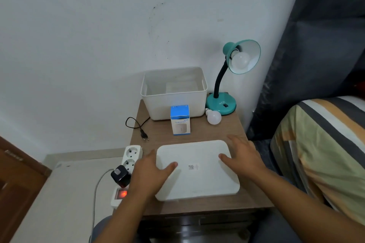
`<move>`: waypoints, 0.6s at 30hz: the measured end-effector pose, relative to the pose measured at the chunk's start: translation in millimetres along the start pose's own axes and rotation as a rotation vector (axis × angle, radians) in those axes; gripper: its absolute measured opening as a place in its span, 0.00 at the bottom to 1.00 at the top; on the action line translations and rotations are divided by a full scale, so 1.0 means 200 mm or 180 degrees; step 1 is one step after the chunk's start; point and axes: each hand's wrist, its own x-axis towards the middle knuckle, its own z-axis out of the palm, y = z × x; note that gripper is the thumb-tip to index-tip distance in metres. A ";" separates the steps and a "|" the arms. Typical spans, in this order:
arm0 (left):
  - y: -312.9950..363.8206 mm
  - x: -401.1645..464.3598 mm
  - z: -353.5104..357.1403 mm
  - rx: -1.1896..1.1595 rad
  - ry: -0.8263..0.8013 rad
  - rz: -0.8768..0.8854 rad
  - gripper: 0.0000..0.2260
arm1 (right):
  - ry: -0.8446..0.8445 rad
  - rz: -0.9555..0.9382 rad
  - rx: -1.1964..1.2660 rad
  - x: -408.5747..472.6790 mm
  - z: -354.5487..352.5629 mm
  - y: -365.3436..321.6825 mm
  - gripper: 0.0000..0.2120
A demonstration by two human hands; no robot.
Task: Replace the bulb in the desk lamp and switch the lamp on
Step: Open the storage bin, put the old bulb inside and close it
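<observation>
Though matte, hands (197, 165) on rounded lid (197, 175)

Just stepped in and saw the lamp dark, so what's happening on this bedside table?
A person has both hands on a white lid lying flat on the table: the left hand at its left edge, the right hand at its right. The teal desk lamp has a bulb fitted, unlit. A loose bulb lies by its base, and the lamp's plug lies unplugged near the power strip.
</observation>
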 end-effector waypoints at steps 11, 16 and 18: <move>0.24 0.63 -0.26 -0.0723 0.0645 0.0449 0.31 | 0.0257 -0.0004 0.0387 0.49 -0.10 -0.17 0.25; 0.26 0.87 -0.27 -0.0421 0.0629 0.0143 0.43 | 0.0349 -0.0061 0.0010 0.65 -0.03 -0.15 0.32; 0.26 0.92 -0.27 -0.0445 0.0657 0.0136 0.43 | 0.0417 -0.0077 0.0019 0.69 -0.01 -0.13 0.32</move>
